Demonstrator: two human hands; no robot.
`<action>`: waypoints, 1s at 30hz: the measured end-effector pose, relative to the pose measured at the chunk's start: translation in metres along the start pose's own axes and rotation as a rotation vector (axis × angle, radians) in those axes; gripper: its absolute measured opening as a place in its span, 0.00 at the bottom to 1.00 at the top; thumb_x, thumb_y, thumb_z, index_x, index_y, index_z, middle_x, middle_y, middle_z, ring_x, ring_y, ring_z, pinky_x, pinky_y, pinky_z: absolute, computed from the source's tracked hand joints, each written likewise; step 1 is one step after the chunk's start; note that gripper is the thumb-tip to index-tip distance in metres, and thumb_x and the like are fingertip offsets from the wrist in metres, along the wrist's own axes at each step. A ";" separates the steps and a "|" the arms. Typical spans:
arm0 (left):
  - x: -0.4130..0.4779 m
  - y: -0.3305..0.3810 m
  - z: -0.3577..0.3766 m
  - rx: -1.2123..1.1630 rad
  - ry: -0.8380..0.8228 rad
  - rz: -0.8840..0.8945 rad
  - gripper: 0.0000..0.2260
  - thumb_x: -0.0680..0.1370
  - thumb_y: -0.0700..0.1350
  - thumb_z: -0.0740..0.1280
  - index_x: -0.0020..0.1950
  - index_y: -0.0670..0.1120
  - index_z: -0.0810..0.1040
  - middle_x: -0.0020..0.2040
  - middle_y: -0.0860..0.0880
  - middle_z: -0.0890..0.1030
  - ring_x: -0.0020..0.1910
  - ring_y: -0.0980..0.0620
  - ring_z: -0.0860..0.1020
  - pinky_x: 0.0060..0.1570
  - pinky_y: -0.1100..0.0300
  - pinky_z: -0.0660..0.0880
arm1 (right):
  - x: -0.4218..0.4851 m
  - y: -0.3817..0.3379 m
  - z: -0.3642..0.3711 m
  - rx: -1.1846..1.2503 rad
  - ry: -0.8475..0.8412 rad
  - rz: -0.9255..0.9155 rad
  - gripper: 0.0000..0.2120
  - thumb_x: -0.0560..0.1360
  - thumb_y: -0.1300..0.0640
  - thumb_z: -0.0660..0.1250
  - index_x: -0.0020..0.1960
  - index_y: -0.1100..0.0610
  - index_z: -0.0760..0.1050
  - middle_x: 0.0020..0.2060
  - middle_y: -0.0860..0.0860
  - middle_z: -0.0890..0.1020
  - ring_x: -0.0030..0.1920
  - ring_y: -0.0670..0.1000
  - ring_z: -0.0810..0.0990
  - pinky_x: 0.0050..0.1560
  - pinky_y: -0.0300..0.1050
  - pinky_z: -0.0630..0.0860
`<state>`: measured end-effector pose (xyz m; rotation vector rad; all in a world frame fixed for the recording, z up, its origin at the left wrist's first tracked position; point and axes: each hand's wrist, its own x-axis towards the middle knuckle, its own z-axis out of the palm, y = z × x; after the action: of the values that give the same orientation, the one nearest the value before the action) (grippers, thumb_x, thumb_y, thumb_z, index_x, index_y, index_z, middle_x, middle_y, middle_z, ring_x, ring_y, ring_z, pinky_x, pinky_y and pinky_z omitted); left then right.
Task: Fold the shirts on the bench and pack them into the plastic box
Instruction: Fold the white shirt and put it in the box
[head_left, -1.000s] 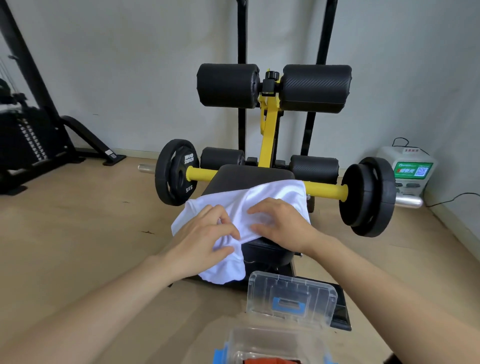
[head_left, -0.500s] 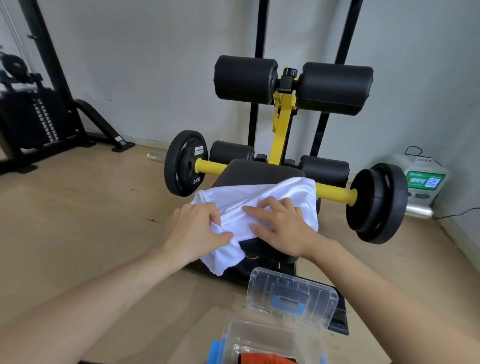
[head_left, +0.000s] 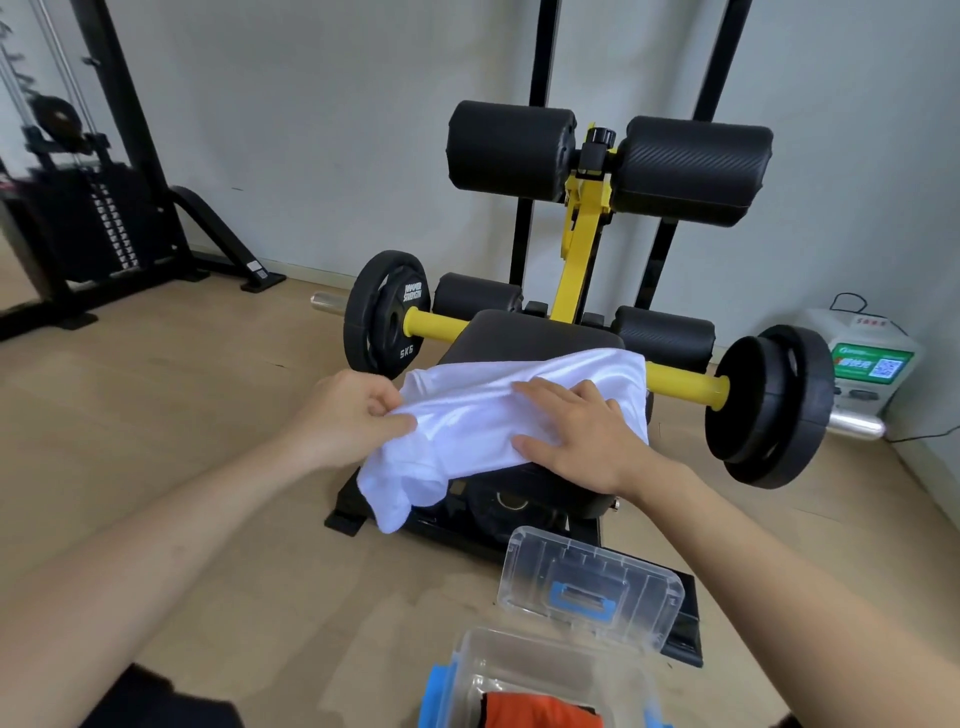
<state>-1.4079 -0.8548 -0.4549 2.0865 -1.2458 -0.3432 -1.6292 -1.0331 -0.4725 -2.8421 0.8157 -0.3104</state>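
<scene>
a white shirt (head_left: 498, 415) lies rumpled across the near end of the bench (head_left: 524, 332), its lower part spilling off toward seven o'clock and hanging above the floor (head_left: 208, 467). the left hand (head_left: 353, 415), at nine o'clock of the cloth, pinches the shirt's edge between thumb and curled fingers and lifts a ridge of fabric, most likely to draw that side over for a fold. the right hand (head_left: 582, 436), at three o'clock, lies flat with fingers spread and presses the cloth onto the bench. this looks meant to anchor the slippery fabric so it does not slide off when the other side is pulled. the plastic box (head_left: 524, 670) stands on the floor at six o'clock from the bench, its clear lid (head_left: 592, 587) tipped up on the far side, ready to receive. an orange cloth (head_left: 540, 709) already lies inside. by my reading the fold is only begun, and the hanging part needs gathering up first, or it may drag the shirt off the bench
</scene>
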 end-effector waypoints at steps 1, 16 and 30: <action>0.002 -0.002 -0.002 -0.062 0.006 0.004 0.02 0.74 0.44 0.73 0.41 0.48 0.82 0.34 0.51 0.83 0.33 0.55 0.78 0.36 0.58 0.75 | 0.001 0.000 0.000 0.009 -0.004 0.005 0.32 0.77 0.37 0.61 0.78 0.38 0.53 0.77 0.40 0.59 0.66 0.53 0.62 0.65 0.58 0.61; 0.030 -0.022 -0.011 0.239 0.401 -0.011 0.11 0.77 0.39 0.67 0.53 0.51 0.84 0.46 0.54 0.85 0.46 0.52 0.82 0.39 0.62 0.72 | 0.012 0.004 0.009 -0.009 0.006 0.020 0.28 0.77 0.36 0.60 0.76 0.39 0.61 0.77 0.41 0.60 0.67 0.52 0.60 0.64 0.60 0.61; -0.022 -0.033 0.062 0.651 0.275 0.444 0.15 0.67 0.54 0.75 0.41 0.49 0.71 0.36 0.53 0.75 0.35 0.48 0.75 0.26 0.57 0.68 | -0.007 -0.014 0.016 -0.085 0.080 -0.006 0.28 0.73 0.30 0.60 0.71 0.38 0.68 0.72 0.44 0.68 0.68 0.58 0.64 0.62 0.59 0.64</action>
<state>-1.4302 -0.8514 -0.5252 2.1663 -1.7440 0.6058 -1.6240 -1.0162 -0.4856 -2.9284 0.8551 -0.4026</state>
